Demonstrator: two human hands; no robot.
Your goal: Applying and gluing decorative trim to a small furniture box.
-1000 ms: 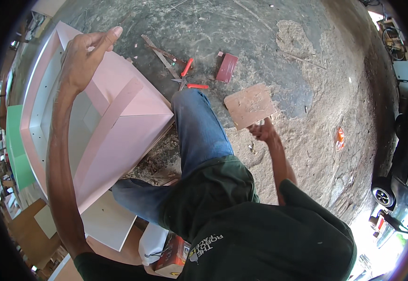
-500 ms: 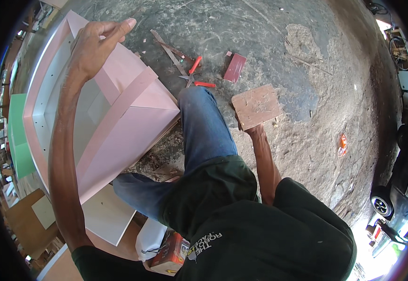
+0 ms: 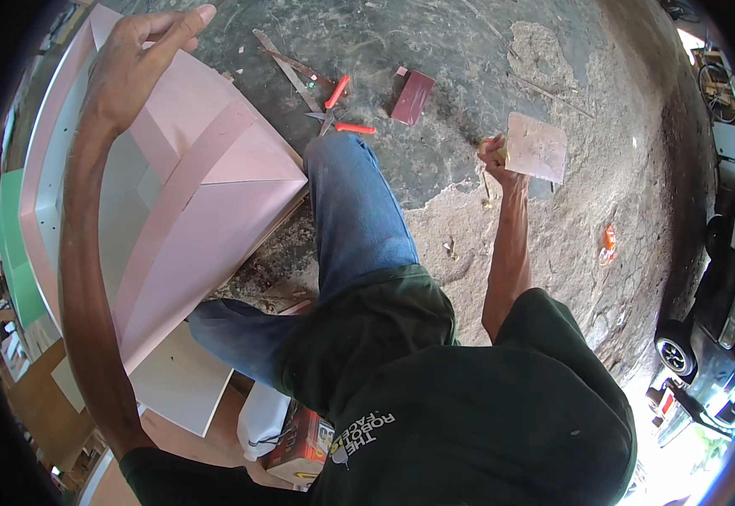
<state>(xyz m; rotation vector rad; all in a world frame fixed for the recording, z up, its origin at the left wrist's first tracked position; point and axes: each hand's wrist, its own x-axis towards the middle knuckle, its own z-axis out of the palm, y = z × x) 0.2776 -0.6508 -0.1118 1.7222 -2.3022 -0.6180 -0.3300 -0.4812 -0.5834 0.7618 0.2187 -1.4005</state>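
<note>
My left hand [image 3: 131, 67] is over the upper part of a pink and white box-like cabinet [image 3: 203, 202]. Its fingers stretch toward the far side and hold nothing that I can see; whether it touches the panel I cannot tell. Out to the right, my right hand [image 3: 496, 158] grips a thin rectangular piece of board [image 3: 538, 148] by its left edge, above the floor. The board's upward face is pale and pinkish. Beyond my knee lie red-handled pliers [image 3: 331, 110], a dark red rectangular block [image 3: 412, 98] and a flat metal strip [image 3: 287, 72].
Worn concrete floor [image 3: 452, 76] spreads ahead. An orange wrapper [image 3: 608, 244] lies at the right, and a dark vehicle [image 3: 709, 295] stands beyond it. A white panel [image 3: 183, 379], a white bag [image 3: 264, 419] and a red box [image 3: 300, 447] are close on my left.
My right hand has moved away to the right and forward with the board, which has turned from its brown face to a paler one. The whole view has shifted slightly.
</note>
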